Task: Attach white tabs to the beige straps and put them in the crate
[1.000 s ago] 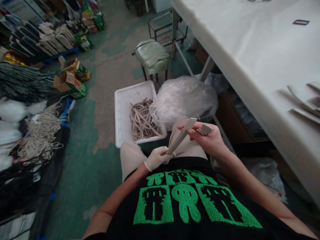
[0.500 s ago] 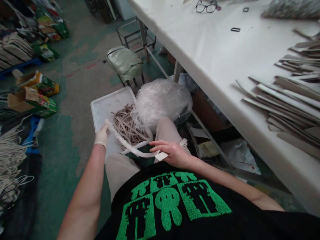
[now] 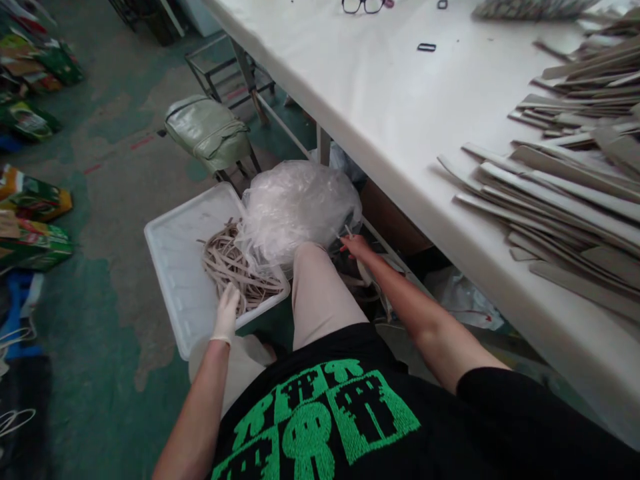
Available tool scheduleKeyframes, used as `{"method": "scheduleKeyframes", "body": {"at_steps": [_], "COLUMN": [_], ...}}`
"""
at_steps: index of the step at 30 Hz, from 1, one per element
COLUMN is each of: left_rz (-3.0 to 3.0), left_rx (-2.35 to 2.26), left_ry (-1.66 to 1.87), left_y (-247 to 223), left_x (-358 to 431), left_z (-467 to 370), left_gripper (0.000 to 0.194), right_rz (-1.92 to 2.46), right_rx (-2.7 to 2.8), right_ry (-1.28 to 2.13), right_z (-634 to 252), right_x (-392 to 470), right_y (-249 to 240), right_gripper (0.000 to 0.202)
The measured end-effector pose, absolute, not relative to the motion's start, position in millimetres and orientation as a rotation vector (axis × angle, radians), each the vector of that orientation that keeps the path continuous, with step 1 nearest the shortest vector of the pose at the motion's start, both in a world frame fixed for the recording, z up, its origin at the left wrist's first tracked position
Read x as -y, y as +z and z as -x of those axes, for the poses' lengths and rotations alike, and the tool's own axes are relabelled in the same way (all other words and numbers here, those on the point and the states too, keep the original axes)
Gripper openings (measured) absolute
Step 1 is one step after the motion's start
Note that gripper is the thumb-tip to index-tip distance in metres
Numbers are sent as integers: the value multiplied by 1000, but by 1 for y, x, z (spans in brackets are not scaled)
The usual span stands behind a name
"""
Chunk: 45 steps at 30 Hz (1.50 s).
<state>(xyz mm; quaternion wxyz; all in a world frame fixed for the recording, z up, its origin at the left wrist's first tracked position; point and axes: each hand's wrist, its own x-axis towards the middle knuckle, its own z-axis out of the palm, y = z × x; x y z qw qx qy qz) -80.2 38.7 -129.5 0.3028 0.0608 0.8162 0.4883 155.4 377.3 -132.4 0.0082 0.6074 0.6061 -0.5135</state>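
My left hand [image 3: 228, 308], in a pale glove, is at the near edge of a heap of thin beige strips [image 3: 233, 263]. Its fingers point forward and look stretched out, with nothing clearly held. The heap lies in a white plastic tray [image 3: 167, 267] beside my left leg. On the far side of my right knee, my bare right hand [image 3: 358, 247] is closed, and short pale strip ends [image 3: 349, 231] stick out at its fingers. Beige strip loops [image 3: 364, 288] hang below that hand; how they join what it holds is unclear.
A clear plastic bag [image 3: 300, 207] bulges between the tray and the table. The long white table [image 3: 370, 100] on my right carries stacked grey-beige strips [image 3: 555, 207], glasses [image 3: 364, 5] and a dark buckle [image 3: 427, 47]. A green padded stool [image 3: 206, 130] stands ahead. Cartons [image 3: 37, 243] are at left.
The pale strip stretched between my hands has left my left hand, which moved down to the heap. My right hand moved from my lap to beyond my right knee. The view shifted right.
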Motion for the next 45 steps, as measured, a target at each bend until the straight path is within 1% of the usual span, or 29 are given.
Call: {"method": "scheduleKeyframes", "body": {"at_steps": [3, 6, 9, 12, 16, 21, 25, 28, 30, 34, 36, 38, 42, 43, 45], "left_rz": [-86, -78, -58, -74, -141, -267, -297, -136, 13, 173, 170, 111, -140, -208, -311], "left_rx": [-2034, -1989, -1962, -1917, -1838, -1650, -1429, -1249, -1160, -1102, -1117, -1158, -1280, -1314, -1369], "left_ry": [1203, 1160, 1164, 1195, 1275, 1391, 1386, 1348, 1342, 1371, 1382, 1436, 1538, 1527, 1474], "left_y": [-136, -131, -121, -114, -106, -81, -66, -66, -66, -57, -51, -46, -35, -32, -26], "left_x": [-13, 12, 25, 22, -9, -69, -109, -127, -133, -132, -128, -122, -109, -106, -100], "left_z": [30, 0, -12, -12, -12, -25, -41, -51, -53, -49, -45, -42, -38, -38, -36], "left_gripper": [59, 59, 55, 53, 57, 60, 54, 47, 38, 18, 15, 20, 37, 40, 43], "right_rz": [-1867, -1840, -1806, -1746, -1659, -1394, -1123, -776, -637, -549, -518, -539, -817, -881, -950], "right_rx": [-1863, -1917, -2024, -2133, -2278, -2466, -2569, -2658, -2655, -2568, -2542, -2478, -2155, -2092, -2041], "right_ry": [-1543, -1473, -1425, -1405, -1365, -1328, -1230, -1050, -1012, -1116, -1165, -1338, -2012, -2105, -2174], "right_z": [-136, -121, -115, -115, -122, -143, -163, -176, -184, -197, -202, -206, -194, -186, -165], "right_x": [-395, -403, -403, -399, -387, -342, -279, -234, -211, -189, -191, -202, -233, -238, -243], "right_y": [-153, -163, -164, -156, -132, -79, -35, -13, -6, -5, -7, -8, -10, -10, -10], "right_gripper": [28, 34, 37, 34, 26, 29, 24, 19, 17, 14, 16, 24, 52, 56, 53]}}
